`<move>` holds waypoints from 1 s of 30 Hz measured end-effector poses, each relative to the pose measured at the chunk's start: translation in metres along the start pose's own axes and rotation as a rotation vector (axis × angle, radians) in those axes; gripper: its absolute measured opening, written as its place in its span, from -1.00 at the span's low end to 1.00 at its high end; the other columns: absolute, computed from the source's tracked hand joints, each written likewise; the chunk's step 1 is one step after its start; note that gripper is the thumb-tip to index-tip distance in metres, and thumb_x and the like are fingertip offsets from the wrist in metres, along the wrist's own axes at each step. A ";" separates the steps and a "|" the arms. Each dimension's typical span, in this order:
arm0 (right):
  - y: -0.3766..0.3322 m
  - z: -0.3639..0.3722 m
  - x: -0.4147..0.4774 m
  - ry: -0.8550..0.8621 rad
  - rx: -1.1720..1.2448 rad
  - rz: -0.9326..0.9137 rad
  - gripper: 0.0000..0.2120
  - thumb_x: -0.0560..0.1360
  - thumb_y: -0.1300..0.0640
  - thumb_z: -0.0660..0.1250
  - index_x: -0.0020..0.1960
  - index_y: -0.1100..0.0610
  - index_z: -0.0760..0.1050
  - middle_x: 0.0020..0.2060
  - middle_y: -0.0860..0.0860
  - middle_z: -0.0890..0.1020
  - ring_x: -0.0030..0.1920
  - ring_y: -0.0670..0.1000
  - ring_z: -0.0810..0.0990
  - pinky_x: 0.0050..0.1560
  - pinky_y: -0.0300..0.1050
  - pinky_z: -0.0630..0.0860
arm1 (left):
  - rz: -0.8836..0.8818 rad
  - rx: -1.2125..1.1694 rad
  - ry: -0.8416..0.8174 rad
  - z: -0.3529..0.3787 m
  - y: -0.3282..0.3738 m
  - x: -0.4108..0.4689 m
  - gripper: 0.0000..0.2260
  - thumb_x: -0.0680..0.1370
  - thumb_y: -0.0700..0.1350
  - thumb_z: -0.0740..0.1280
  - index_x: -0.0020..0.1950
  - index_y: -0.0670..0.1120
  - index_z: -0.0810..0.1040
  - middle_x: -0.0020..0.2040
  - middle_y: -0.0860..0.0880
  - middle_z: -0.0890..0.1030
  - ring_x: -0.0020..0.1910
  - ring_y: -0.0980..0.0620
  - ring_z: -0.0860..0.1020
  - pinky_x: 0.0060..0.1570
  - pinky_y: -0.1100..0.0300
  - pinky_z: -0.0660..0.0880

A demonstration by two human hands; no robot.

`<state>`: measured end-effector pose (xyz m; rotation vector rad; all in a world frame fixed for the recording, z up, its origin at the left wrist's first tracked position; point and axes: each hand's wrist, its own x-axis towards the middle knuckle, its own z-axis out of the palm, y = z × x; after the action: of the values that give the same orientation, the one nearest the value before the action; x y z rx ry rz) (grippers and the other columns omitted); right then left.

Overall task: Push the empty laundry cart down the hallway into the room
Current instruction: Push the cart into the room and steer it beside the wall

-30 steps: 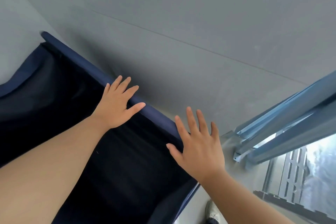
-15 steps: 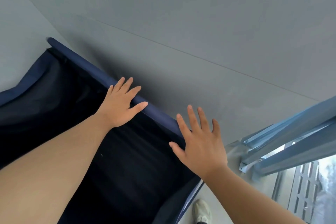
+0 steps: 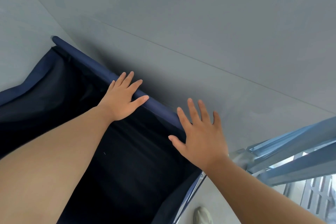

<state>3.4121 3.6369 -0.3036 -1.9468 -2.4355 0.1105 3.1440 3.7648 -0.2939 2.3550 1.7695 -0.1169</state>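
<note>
The laundry cart [image 3: 87, 63] is a dark navy fabric bin with a padded rail along its far rim, running from upper left to lower right. Its inside looks dark and empty. My left hand [image 3: 121, 99] lies flat on the rail's middle, fingers spread, thumb along the rail. My right hand [image 3: 200, 136] rests palm down with spread fingers at the rail's right end, over the cart's corner. Neither hand curls around the rail.
Grey tiled floor [image 3: 200, 32] stretches beyond the cart. A blue-grey metal window or door frame [image 3: 291, 151] with a bright opening sits at the right, close to the cart's corner. My shoe [image 3: 202, 215] shows at the bottom beside the cart's frame tube [image 3: 190, 198].
The view has swung a little; the frame at the right has shifted lower and rightward. Both hands stay on the rail in the same pose.
</note>
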 end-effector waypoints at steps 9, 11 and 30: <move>0.007 0.001 0.018 0.008 -0.013 -0.019 -0.25 0.52 -0.42 0.06 0.57 0.00 0.23 0.59 0.15 0.21 0.58 0.26 0.15 0.37 0.38 0.30 | -0.027 0.005 0.002 -0.003 -0.002 0.013 -0.12 0.43 0.53 -0.23 0.62 0.07 0.12 0.67 -0.07 0.01 0.64 -0.10 -0.09 0.55 -0.20 -0.03; 0.008 0.001 0.022 0.001 -0.009 -0.020 -0.25 0.52 -0.42 0.05 0.57 -0.01 0.22 0.60 0.14 0.20 0.59 0.26 0.14 0.37 0.38 0.29 | -0.033 0.003 0.001 -0.004 -0.003 0.015 -0.13 0.43 0.52 -0.21 0.62 0.07 0.13 0.67 -0.06 0.00 0.64 -0.10 -0.09 0.55 -0.20 -0.04; 0.005 0.003 0.023 -0.120 0.217 -0.029 -0.10 0.43 -0.56 -0.12 0.62 -0.11 -0.14 0.64 0.06 -0.14 0.63 0.14 -0.21 0.50 0.30 0.12 | -0.215 -0.048 -0.014 0.010 0.072 -0.006 -0.26 0.62 0.29 -0.13 0.62 -0.17 -0.21 0.64 -0.17 -0.25 0.63 -0.13 -0.23 0.58 -0.08 -0.08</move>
<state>3.4119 3.6608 -0.3081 -1.8614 -2.4027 0.4829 3.2120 3.7382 -0.2954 2.1207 1.9902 -0.1197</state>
